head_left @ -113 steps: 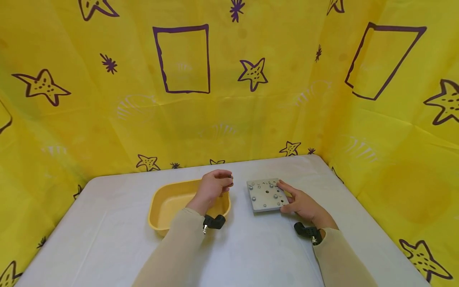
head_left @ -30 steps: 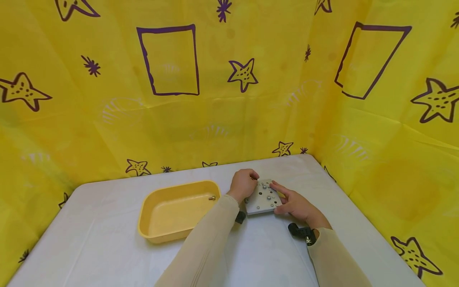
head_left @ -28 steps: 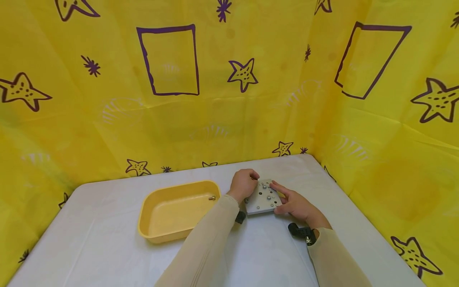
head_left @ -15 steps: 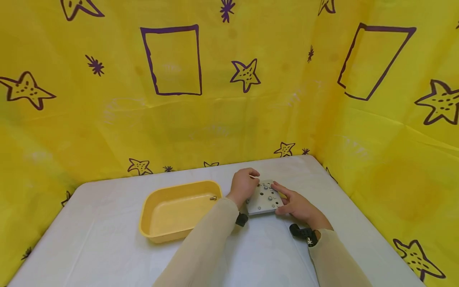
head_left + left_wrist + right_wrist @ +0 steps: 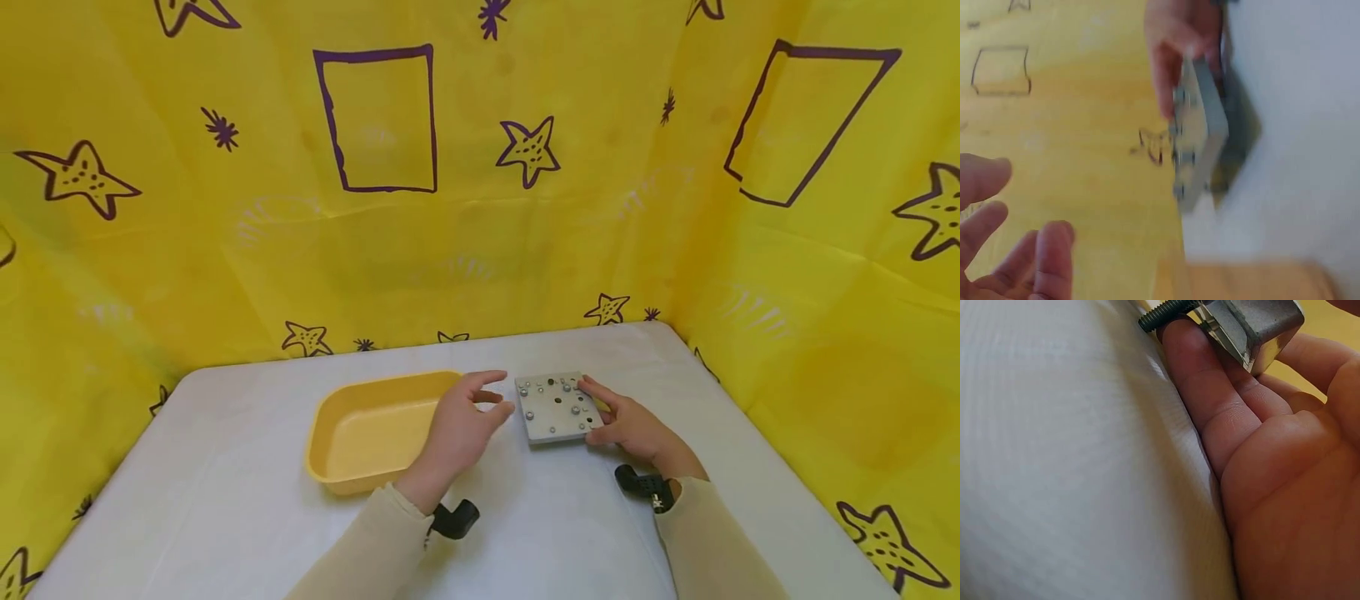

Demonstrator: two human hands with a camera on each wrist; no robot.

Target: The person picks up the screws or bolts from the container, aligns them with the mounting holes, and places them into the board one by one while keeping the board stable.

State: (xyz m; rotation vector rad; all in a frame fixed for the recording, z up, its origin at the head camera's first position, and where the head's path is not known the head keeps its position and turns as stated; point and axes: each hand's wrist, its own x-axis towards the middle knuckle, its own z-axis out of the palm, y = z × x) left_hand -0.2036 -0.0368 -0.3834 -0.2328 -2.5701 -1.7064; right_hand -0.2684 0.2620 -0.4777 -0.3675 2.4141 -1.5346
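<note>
A square grey metal plate (image 5: 553, 421) with several bolts and dark holes in its face is tilted up off the white table. My right hand (image 5: 637, 429) grips its right edge, thumb at the front and fingers along the side and beneath. In the right wrist view a threaded bolt shank (image 5: 1169, 314) sticks out under the plate beside the fingertips. My left hand (image 5: 457, 429) hovers over the right end of a yellow tray (image 5: 330, 477), fingers and thumb apart. Nothing shows between them in the left wrist view, where the plate (image 5: 1200, 137) is blurred.
The white table (image 5: 225, 517) extends around the tray and plate. A yellow patterned cloth (image 5: 480, 233) hangs behind the table and along both sides. Black wrist cameras (image 5: 456, 518) sit at both cuffs.
My left hand has left the plate's upper left corner and moved left to the tray, its fingers spreading. It now covers where a small bolt lay. My right hand keeps its grip.
</note>
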